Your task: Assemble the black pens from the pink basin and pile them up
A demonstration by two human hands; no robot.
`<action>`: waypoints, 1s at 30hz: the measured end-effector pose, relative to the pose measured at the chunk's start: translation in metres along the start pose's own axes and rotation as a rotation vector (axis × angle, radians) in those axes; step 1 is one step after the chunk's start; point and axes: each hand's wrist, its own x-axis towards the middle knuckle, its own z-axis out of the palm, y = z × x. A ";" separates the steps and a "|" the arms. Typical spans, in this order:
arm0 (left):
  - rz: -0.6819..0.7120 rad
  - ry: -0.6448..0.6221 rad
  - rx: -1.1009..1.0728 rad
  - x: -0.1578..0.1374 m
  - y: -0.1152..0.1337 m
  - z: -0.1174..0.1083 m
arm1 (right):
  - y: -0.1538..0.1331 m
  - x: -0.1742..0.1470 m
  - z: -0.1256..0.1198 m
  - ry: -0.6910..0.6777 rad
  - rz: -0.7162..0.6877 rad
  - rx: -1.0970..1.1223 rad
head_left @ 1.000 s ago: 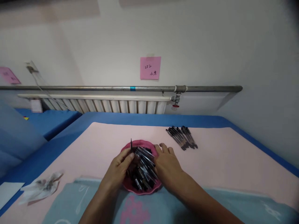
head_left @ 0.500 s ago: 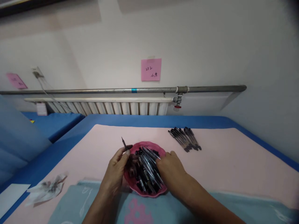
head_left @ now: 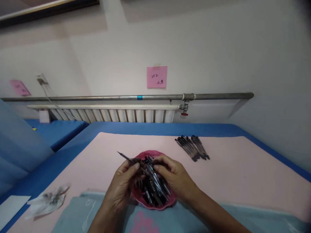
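Note:
My left hand pinches a slim dark pen between thumb and fingers, its bare tip pointing up and to the left. Below the fingers is a pink scalloped bowl, heaped with clear-barrelled pens and dark pen parts. Over the bowl's right side, my right hand has thumb and forefinger brought together, close to the left fingers. What it grips, if anything, is hidden among the pens.
A fanned row of black-capped pens lies on the pink table sheet, far right of the bowl. Crumpled tissue or plastic and a white sheet are at left. A teal cloth covers the near edge.
The pen in my left hand has tilted further over to the left. My right hand has come left from the bowl's right rim, nearer to the left fingers.

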 end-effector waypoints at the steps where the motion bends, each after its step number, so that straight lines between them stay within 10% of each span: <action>1: 0.015 0.025 -0.016 0.001 0.000 0.000 | 0.002 0.000 0.001 0.004 0.004 0.017; 18: 0.048 0.098 -0.045 0.004 -0.004 0.003 | 0.021 0.001 0.011 0.060 0.183 0.407; 30: 0.020 0.128 -0.129 0.005 -0.008 0.006 | 0.028 -0.003 0.010 0.167 -0.276 -0.163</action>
